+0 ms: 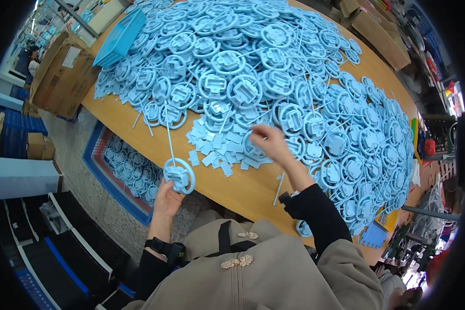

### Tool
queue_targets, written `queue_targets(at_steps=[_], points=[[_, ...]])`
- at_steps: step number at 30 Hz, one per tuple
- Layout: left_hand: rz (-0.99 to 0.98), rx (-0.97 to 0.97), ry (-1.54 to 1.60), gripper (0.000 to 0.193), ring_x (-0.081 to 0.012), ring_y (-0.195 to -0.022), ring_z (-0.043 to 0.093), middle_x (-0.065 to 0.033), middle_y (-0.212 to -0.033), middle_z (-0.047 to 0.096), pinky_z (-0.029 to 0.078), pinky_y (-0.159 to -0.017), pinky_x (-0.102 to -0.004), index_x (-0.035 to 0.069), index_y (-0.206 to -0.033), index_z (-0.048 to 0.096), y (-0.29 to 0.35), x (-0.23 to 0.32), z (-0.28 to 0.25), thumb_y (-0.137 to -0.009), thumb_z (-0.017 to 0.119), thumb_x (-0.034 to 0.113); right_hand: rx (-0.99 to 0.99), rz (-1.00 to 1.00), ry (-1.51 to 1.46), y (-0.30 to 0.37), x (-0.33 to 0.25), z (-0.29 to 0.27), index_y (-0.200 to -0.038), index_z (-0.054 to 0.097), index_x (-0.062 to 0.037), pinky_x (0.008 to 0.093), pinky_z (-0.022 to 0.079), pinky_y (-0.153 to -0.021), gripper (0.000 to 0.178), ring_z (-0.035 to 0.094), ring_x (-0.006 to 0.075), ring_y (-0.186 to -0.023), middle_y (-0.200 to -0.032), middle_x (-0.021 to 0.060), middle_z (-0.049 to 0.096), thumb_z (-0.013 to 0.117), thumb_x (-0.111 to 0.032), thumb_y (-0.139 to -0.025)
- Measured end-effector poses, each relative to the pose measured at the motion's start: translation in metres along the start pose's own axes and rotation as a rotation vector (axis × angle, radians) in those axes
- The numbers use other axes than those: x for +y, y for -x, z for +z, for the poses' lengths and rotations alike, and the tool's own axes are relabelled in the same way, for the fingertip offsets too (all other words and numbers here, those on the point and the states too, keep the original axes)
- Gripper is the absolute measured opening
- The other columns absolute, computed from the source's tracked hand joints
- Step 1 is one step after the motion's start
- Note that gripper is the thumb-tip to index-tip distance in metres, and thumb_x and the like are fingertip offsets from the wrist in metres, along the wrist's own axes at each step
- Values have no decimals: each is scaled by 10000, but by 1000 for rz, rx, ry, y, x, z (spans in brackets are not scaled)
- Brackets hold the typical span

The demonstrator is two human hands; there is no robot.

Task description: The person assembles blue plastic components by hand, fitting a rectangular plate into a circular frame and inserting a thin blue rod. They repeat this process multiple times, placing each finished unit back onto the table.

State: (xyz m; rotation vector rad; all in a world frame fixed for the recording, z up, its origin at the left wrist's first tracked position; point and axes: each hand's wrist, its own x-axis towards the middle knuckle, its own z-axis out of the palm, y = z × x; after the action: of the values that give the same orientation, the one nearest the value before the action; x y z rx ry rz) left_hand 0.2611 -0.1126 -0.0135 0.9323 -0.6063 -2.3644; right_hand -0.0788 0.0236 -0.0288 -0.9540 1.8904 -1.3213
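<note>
My left hand [167,201] grips a light blue plastic ring part [190,182] by its lower left side, out over the table's near edge. The part has a boxy centre, and a long thin rod sticks up from it. Above the heap's near side, my right hand [272,141] is bent with thumb and fingers drawn together; what they hold, if anything, I cannot make out. Just left of it lie small flat light blue plates [219,147], spread loosely on the wooden table [248,190]. Partly under my right hand is another ring part.
A large heap of light blue ring parts [245,90] with rods covers most of the table. At its far left leans a blue basket [123,39]. Below the table's left edge, a blue crate [101,155] holds more rings. A cardboard box [62,77] stands beyond.
</note>
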Motion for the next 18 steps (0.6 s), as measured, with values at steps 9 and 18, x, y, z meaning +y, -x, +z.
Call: queue_targets(at_steps=[9, 18], points=[[-151, -139, 38, 502, -295, -1100, 563, -149, -1211, 538, 521, -857, -483, 56, -1313, 382, 15, 16, -14, -845, 560, 84, 77, -315, 907, 13, -1, 74, -894, 608, -88, 369, 494, -677, 209, 581, 257, -818, -873, 79, 545, 670, -116, -697], [-146, -236, -196, 435, -178, -994, 589, -75, -1138, 564, 504, -818, -351, 61, -1276, 420, -43, 17, 49, -877, 580, 132, -37, -217, 296, 53, -114, 96, -950, 614, -86, 389, 472, -707, 293, 575, 272, -811, -933, 74, 583, 722, -81, -678]])
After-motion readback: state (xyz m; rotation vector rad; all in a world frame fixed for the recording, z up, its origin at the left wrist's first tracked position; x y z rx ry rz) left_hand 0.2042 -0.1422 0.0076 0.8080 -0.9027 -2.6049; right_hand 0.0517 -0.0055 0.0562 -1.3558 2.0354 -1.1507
